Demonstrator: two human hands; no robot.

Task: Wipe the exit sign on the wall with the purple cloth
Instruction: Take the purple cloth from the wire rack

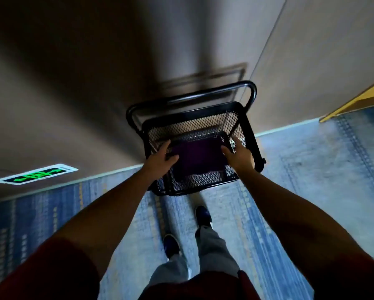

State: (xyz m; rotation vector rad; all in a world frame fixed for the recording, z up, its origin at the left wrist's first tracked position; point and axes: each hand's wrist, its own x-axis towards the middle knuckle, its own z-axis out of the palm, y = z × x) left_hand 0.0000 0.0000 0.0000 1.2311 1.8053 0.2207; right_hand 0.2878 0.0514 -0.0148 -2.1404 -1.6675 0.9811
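Right in front of you stands a black cart (250, 135) with mesh baskets; the purple cloth (198, 155) lies flat in the top basket (231, 122), which has netted walls and a dark rim; below it you can see a bit of another mesh shelf (201, 180).

Your left hand (160, 160) reaches into the basket at the cloth's left edge; its fingers are fairly straight and spread, and the thumb lies on the cloth's near left corner; it is not wrapped round anything. Your right hand (239, 153) is at the cloth's right edge with its fingers straight and apart; it touches or nearly touches the cloth, and you cannot tell which; it holds nothing.

The exit sign (35, 173) glows green low on the brown wall (73, 94), well off to your left, just above the floor line; it is well apart from the cart and both hands.

The floor is a blue patterned carpet (311, 180); your two dark shoes (202, 214) stand on it just behind the cart; a yellow edge (354, 100) shows at the far right.
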